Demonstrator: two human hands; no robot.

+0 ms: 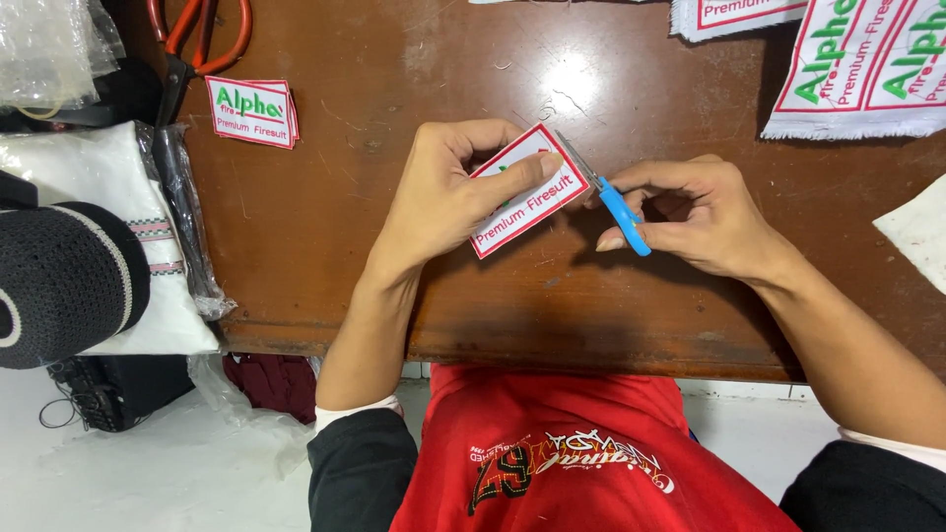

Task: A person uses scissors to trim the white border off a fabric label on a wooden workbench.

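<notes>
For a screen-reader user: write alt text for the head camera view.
Left hand holds a white cloth patch with a red border while the right hand trims its edge with blue-handled snips over a brown table.

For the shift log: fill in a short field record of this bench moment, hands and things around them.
left hand: pinches a white cloth label with a red border, held just above the table
right hand: grips blue-handled thread snips, blades at the label's right edge
table: brown wood, scratched
trimmed stack: similar labels, upper left
orange-handled scissors: top left
uncut label sheet: top right
black knit cap: left edge, on white cloth
</notes>
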